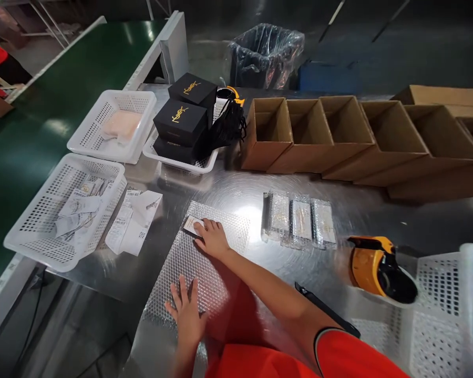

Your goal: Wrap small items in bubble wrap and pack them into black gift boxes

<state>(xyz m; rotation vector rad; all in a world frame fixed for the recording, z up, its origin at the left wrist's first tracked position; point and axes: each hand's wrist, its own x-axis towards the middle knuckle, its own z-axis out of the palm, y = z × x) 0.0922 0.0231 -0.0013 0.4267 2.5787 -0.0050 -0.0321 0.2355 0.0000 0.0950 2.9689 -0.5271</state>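
Five fingers of the left hand (pixel 189 318) spread wide over a sheet of bubble wrap (pixel 168 275), with nothing in their hold. Beyond them, the right hand (pixel 213 241) has its fingers slightly parted, tips at one end of a small white box (pixel 192 224) lying on the wrap; whether they grip or merely press it, I cannot tell. Right of those fingers, three wrapped packs (pixel 300 219) lie side by side on the tabletop (pixel 224 184); left of them are printed papers (pixel 122 228), and beyond, black boxes (pixel 181 123).
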